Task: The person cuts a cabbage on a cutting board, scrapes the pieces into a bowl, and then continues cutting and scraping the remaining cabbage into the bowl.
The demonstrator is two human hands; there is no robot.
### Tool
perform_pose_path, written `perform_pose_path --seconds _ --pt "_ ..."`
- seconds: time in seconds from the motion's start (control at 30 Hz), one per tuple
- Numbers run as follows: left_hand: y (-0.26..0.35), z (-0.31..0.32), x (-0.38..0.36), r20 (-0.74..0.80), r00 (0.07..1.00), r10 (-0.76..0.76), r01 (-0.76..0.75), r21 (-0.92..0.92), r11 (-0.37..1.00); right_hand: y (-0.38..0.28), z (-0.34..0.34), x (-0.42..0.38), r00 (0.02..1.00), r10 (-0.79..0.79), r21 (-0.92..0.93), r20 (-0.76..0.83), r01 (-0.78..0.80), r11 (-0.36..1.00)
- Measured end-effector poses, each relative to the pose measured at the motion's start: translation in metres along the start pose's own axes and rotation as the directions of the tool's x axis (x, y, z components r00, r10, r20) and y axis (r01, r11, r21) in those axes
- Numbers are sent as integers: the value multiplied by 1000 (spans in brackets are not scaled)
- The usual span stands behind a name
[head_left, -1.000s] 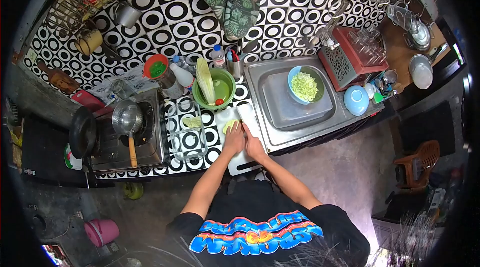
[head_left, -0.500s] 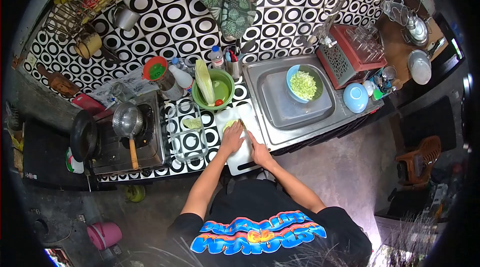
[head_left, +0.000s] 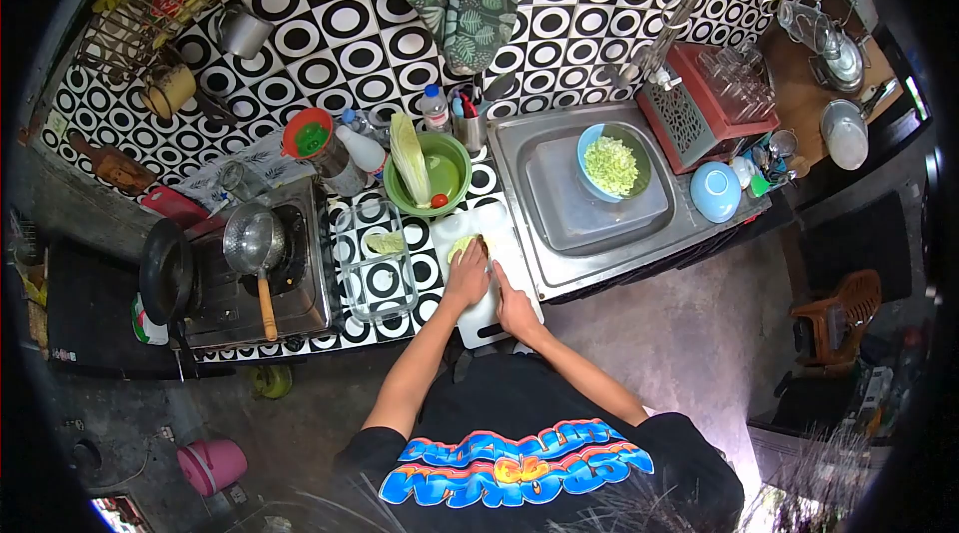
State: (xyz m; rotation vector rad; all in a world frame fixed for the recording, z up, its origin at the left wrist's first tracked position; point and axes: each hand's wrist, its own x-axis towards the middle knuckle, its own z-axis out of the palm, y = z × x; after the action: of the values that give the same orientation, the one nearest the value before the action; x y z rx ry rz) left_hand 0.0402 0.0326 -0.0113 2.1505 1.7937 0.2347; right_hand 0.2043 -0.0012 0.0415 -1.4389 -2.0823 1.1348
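On the white cutting board (head_left: pixel 511 258) lies a pale green piece of napa cabbage (head_left: pixel 461 247). My left hand (head_left: pixel 467 279) presses down on it, fingers bent over its near side and covering part of it. My right hand (head_left: pixel 516 311) is closed around a knife, just right of the left hand; the hands hide most of the knife. Behind the board, a green basin (head_left: pixel 455 169) holds a tall chunk of napa cabbage (head_left: pixel 408 155) and a small tomato (head_left: pixel 439 200). Left of the board, a cabbage leaf (head_left: pixel 384 242) lies in a glass dish (head_left: pixel 382 311).
A blue bowl of chopped cabbage (head_left: pixel 610 165) stands on a grey tub in the sink (head_left: pixel 531 278). At left, a strainer (head_left: pixel 253 239) and a black pan (head_left: pixel 168 268) sit on the stove. Bottles line the wall, and an overturned blue bowl (head_left: pixel 715 191) is at right.
The view has shifted slightly. Both hands stay at the board, the left still on the cabbage and the right still around the knife, with only small movement.
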Motion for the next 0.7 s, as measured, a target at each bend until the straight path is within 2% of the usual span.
perform_pose_path --seconds 0.1,0.33,0.53,0.7 --pt "1 3 0 -32 999 -9 9 -8 1000 1 4 1 1000 -7 19 -19 8 1000" --pt "0 1 1 7 1000 -5 5 -17 1000 -5 4 0 998 66 59 18 -67 996" --pt "-2 2 1 56 998 -3 3 3 1000 2 18 8 998 43 83 -39 -40 996" --pt "-4 6 1 91 996 -17 18 -11 1000 6 36 47 996 67 99 -59 -61 993"
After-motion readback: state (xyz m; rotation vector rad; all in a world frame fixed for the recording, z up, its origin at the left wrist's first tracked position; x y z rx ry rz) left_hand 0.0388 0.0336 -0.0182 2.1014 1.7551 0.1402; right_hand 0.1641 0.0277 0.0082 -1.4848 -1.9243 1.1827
